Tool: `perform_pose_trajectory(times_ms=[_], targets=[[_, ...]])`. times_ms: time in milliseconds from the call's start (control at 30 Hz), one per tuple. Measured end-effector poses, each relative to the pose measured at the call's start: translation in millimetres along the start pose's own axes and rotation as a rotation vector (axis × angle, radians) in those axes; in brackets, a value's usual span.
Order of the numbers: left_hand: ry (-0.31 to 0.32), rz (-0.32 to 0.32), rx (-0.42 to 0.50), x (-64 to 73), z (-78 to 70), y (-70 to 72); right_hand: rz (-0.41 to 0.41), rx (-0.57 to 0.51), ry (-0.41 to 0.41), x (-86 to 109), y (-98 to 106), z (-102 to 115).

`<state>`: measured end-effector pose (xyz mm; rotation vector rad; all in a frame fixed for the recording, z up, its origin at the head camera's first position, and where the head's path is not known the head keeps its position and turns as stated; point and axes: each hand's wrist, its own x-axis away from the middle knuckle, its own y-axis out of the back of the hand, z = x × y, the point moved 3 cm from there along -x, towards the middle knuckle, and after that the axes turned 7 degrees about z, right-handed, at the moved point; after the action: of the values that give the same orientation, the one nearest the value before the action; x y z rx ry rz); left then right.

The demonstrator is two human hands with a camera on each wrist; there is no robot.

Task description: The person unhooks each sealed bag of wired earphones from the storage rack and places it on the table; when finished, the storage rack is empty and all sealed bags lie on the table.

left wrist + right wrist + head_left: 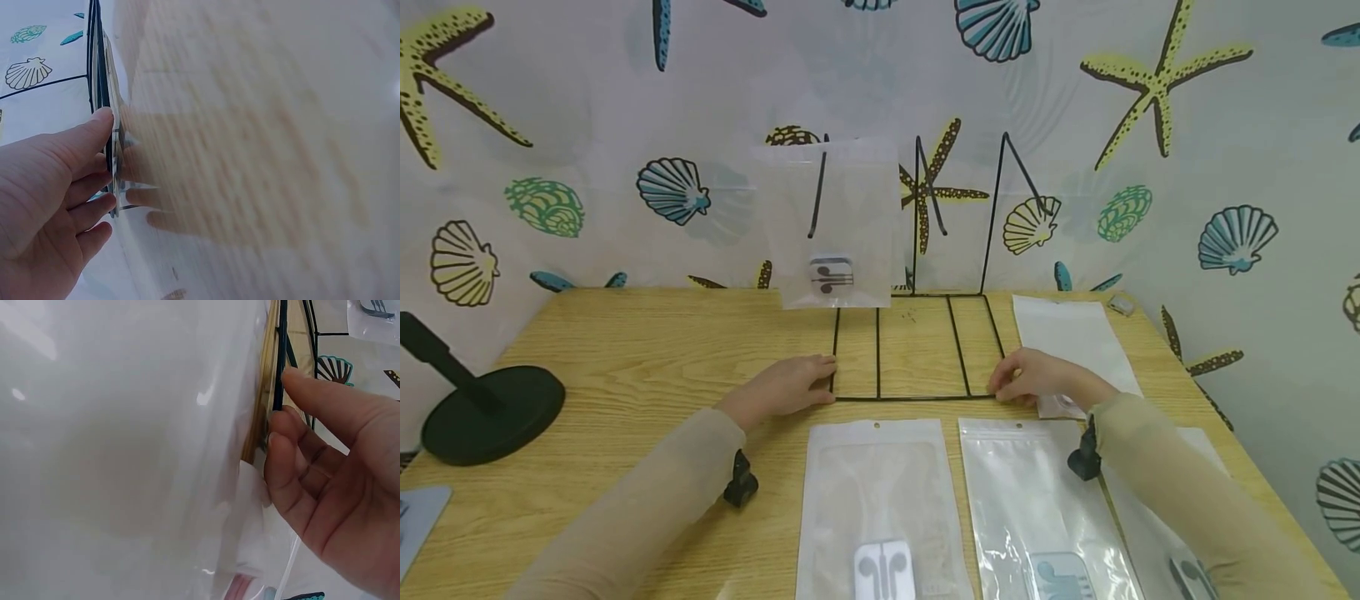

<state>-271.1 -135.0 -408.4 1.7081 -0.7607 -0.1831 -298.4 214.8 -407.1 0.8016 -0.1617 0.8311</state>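
Note:
A black wire display rack (pixel 878 358) stands on the wooden table, its upright prongs ending in slanted hooks at the back. From the left hook hangs a clear zip bag (pixel 842 200) with a small earphone pack in it. My left hand (pixel 790 385) holds the rack's front left corner; in the left wrist view the thumb and fingertips meet the dark wire (pixel 107 125). At the front right corner my right hand (pixel 1037 377) pinches the frame, with thumb and index finger around the wire (pixel 280 369) in the right wrist view.
In front of the rack lie a zip bag of earphones (pixel 876 483) and another glossy one (pixel 1022 475). More bags lie under the right forearm and at the back right (pixel 1071 333). A dark round-based stand (pixel 493 417) is on the left, near a grey flat object (pixel 418 521).

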Motion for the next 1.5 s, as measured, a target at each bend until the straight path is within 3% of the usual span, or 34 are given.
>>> perform_pose_trajectory(times_ms=[233, 367, 533, 733, 800, 933, 1033, 1133, 1300, 1500], targets=[[-0.003, -0.016, 0.028, 1.6, 3.9, 0.4, -0.020, 0.028, -0.029, -2.3, -2, 2], [-0.028, -0.070, 0.054, 2.6, 10.3, 6.3, -0.018, 0.023, -0.035, -1.8, -3, 4], [-0.036, -0.211, 0.068, 8.4, 17.9, 22.7, -0.021, 0.025, -0.040, 0.4, -3, 5], [0.013, -0.453, 0.079, 18.5, 24.5, 46.4, -0.027, 0.027, -0.053, -0.4, -2, 3], [0.031, -0.554, 0.169, 20.9, 27.3, 52.6, -0.029, 0.027, -0.051, -0.9, -2, 3], [0.013, -0.766, 0.453, 24.2, 31.9, 61.3, -0.032, 0.029, -0.052, -0.7, -2, 4], [-0.017, -0.867, 0.617, 24.5, 34.9, 65.8, -0.031, 0.030, -0.057, -0.7, -2, 4], [0.001, -0.892, 0.726, 23.4, 37.7, 69.9, -0.029, 0.034, -0.055, -1.5, -2, 3], [0.052, -0.870, 0.846, 18.7, 41.8, 78.4, -0.027, 0.038, -0.047, -1.1, -2, 4], [0.052, -0.883, 0.850, 12.2, 44.4, 91.0, -0.027, 0.034, -0.048, 0.1, -2, 5]])
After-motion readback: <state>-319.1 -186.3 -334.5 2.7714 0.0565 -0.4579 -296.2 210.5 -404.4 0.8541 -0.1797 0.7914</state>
